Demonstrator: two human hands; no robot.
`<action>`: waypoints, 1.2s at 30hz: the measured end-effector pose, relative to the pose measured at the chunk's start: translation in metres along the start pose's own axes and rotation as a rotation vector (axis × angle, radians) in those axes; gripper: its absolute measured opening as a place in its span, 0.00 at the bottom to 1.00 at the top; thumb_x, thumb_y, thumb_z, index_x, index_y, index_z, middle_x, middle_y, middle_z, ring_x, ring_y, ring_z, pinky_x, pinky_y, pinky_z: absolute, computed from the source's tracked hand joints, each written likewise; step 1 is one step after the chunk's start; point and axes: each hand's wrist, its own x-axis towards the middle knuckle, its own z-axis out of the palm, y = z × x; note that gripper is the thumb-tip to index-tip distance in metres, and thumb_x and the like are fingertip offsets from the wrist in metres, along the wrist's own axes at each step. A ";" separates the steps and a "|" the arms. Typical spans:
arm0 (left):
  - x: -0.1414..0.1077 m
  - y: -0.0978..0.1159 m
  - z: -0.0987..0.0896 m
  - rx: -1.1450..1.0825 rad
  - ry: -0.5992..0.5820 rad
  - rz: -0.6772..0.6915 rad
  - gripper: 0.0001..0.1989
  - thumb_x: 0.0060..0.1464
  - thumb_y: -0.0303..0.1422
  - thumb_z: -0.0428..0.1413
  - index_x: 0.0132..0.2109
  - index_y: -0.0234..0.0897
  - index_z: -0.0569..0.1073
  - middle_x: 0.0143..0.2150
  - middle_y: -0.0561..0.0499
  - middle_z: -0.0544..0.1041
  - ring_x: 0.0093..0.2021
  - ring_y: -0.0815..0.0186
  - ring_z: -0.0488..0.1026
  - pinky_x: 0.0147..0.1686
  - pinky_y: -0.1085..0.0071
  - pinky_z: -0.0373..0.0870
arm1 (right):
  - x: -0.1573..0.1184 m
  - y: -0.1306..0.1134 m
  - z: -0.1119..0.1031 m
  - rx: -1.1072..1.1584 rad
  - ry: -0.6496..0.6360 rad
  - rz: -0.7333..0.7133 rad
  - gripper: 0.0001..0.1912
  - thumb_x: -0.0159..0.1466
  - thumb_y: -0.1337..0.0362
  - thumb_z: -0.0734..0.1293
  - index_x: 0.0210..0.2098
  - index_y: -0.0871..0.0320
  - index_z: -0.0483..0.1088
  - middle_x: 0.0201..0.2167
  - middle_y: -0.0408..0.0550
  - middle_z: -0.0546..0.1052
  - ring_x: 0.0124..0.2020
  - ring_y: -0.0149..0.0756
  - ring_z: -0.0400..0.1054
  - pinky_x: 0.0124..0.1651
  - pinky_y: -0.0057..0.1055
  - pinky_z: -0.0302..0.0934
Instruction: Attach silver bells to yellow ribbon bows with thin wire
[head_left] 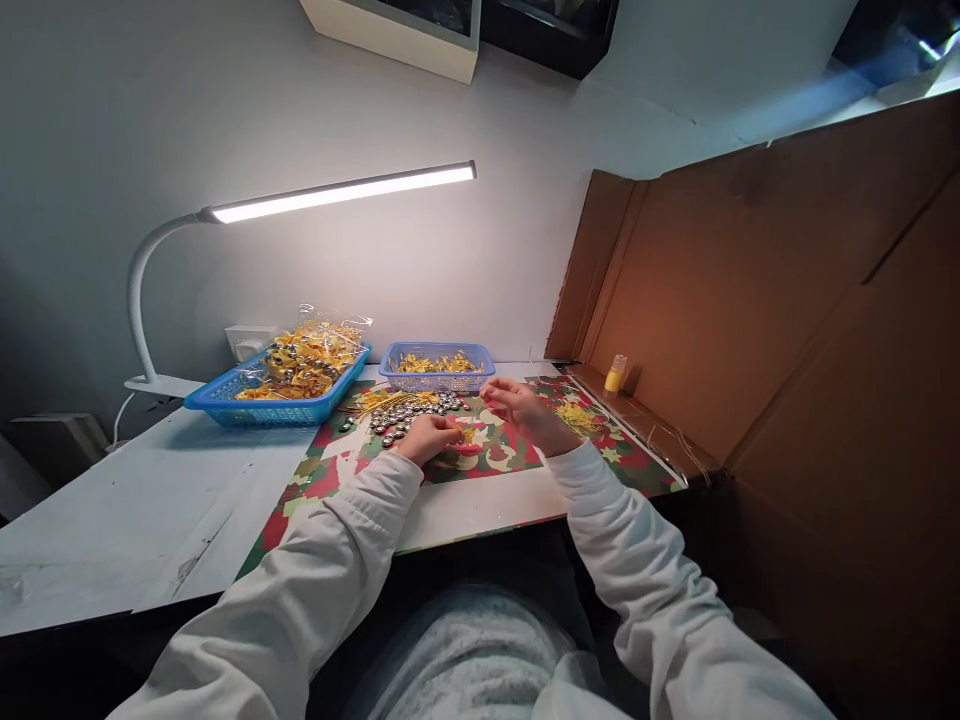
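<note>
Pinching left hand (430, 438), yellow scrap (469, 437) perhaps held, near-closed right hand (525, 412)

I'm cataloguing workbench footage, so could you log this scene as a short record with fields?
Left hand: left hand, low, fingertips beside a yellow scrap; grip unclear
Right hand: right hand, raised, fingers bent; contents too small to tell
Loose parts: silvery pieces, yellow strands
Containers: blue basket, smaller purplish basket, both holding yellow items
Surface: patterned sheet on white table
Light: desk lamp, on
</note>
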 end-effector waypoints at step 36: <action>-0.008 0.032 -0.005 -0.745 0.114 0.042 0.16 0.27 0.33 0.67 0.20 0.35 0.67 0.22 0.55 0.72 0.26 0.73 0.68 0.32 0.74 0.65 | -0.091 -0.065 0.015 0.402 -0.077 -0.212 0.17 0.58 0.52 0.70 0.30 0.54 0.60 0.17 0.32 0.48 0.19 0.24 0.41 0.23 0.24 0.45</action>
